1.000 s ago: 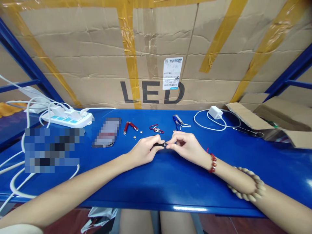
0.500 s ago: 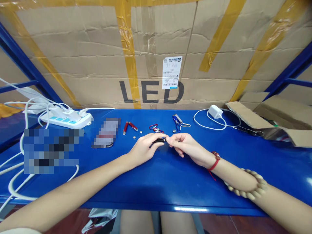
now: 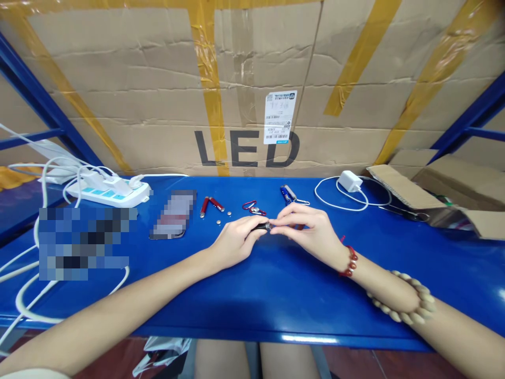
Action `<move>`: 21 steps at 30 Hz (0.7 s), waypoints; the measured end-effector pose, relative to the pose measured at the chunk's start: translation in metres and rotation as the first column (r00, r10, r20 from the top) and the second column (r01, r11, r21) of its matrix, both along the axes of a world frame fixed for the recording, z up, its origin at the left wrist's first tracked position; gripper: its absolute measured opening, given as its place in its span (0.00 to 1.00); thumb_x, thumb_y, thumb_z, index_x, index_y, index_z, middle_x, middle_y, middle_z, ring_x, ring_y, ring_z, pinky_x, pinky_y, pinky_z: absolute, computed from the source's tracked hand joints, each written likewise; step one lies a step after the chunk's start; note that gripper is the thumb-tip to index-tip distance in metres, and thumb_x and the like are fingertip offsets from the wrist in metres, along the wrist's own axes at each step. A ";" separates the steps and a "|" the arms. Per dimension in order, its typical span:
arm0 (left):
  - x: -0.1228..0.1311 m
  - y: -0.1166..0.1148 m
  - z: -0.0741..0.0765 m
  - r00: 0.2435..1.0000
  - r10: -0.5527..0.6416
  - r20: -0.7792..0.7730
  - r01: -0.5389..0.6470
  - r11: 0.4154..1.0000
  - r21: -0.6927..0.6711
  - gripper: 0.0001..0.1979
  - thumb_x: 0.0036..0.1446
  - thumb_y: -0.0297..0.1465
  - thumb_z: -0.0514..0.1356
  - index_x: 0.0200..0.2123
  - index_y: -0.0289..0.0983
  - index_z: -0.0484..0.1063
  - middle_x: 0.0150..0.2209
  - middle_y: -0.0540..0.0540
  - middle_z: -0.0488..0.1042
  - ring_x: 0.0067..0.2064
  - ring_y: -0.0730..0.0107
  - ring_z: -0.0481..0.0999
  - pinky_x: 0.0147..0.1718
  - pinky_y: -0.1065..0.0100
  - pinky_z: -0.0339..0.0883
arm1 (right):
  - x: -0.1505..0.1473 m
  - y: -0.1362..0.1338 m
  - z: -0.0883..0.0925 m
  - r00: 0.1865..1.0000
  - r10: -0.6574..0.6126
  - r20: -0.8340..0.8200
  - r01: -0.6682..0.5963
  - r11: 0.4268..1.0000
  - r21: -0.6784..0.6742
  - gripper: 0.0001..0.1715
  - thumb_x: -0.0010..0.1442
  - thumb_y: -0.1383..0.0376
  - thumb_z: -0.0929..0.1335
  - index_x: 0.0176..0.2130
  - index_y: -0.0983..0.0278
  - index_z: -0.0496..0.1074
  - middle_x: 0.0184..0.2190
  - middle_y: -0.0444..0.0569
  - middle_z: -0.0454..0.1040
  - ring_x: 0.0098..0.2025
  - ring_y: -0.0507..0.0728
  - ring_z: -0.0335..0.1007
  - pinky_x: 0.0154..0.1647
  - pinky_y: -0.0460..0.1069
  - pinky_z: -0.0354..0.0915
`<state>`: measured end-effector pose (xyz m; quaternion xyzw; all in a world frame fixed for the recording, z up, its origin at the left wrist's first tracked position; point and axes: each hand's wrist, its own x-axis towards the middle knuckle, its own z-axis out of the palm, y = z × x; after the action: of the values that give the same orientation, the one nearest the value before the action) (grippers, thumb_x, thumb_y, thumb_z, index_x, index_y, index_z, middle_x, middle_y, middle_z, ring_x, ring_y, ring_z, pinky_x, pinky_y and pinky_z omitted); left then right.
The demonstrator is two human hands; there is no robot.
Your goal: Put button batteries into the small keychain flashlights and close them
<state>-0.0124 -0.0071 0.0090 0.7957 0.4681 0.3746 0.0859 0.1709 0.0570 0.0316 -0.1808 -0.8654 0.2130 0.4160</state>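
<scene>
My left hand (image 3: 235,241) is closed round a small black tube (image 3: 261,226), a tiny flashlight body, just above the blue table (image 3: 252,295). My right hand (image 3: 311,231) pinches at the tube's open right end; what its fingertips hold is too small to name. Beyond the hands lie two red tube pieces (image 3: 210,205), a red carabiner clip (image 3: 252,207), a blue flashlight piece (image 3: 287,195) with a silver clip, and two small silver button cells (image 3: 223,218).
A white power strip (image 3: 110,192) with plugs and white cables sits at the back left. A white charger (image 3: 349,181) with a looped cable lies at the back right, beside an open cardboard box (image 3: 450,197). A large cardboard sheet marked LED (image 3: 244,150) closes off the back.
My right hand has turned, its fingers now arched over the tube's end, slightly farther from me. My left hand has stayed in place with the tube.
</scene>
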 end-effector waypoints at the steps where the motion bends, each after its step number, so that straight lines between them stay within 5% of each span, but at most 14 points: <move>1: 0.000 0.000 0.001 1.000 -0.010 -0.006 0.009 1.000 -0.022 0.11 0.60 0.28 0.49 0.44 0.36 0.67 0.42 0.44 0.75 0.43 0.67 0.74 0.44 0.68 0.67 | 0.000 0.001 0.001 1.000 0.027 0.011 -0.027 0.999 -0.019 0.07 0.52 0.62 0.70 0.30 0.63 0.78 0.29 0.47 0.74 0.27 0.49 0.68 0.28 0.45 0.64; 8: 0.000 -0.002 0.006 0.996 -0.071 -0.062 0.065 0.993 -0.098 0.12 0.62 0.29 0.46 0.43 0.37 0.66 0.43 0.46 0.74 0.45 0.68 0.73 0.43 0.69 0.65 | -0.002 0.002 0.004 0.996 0.094 0.008 -0.090 0.967 -0.237 0.11 0.49 0.57 0.71 0.25 0.63 0.76 0.26 0.47 0.73 0.28 0.51 0.68 0.30 0.47 0.65; 13: 0.000 0.000 0.005 0.991 -0.087 -0.098 0.075 0.990 -0.116 0.11 0.62 0.30 0.46 0.43 0.38 0.66 0.42 0.46 0.74 0.43 0.68 0.73 0.42 0.69 0.65 | -0.003 0.004 0.005 0.989 0.143 0.037 -0.113 0.892 -0.437 0.13 0.45 0.58 0.73 0.21 0.65 0.74 0.24 0.47 0.72 0.27 0.51 0.68 0.29 0.46 0.64; 21: 0.000 -0.001 0.004 0.998 -0.046 0.032 0.051 0.983 -0.176 0.12 0.61 0.30 0.50 0.48 0.38 0.60 0.42 0.46 0.74 0.43 0.67 0.75 0.41 0.68 0.67 | -0.003 0.004 0.005 0.990 0.133 0.049 -0.078 0.799 -0.597 0.12 0.45 0.60 0.73 0.24 0.67 0.75 0.25 0.46 0.71 0.23 0.48 0.65 0.24 0.44 0.63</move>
<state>-0.0126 -0.0080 0.0135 0.7909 0.4787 0.3405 0.1716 0.1683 0.0608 0.0370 -0.2627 -0.7815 0.4873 0.2876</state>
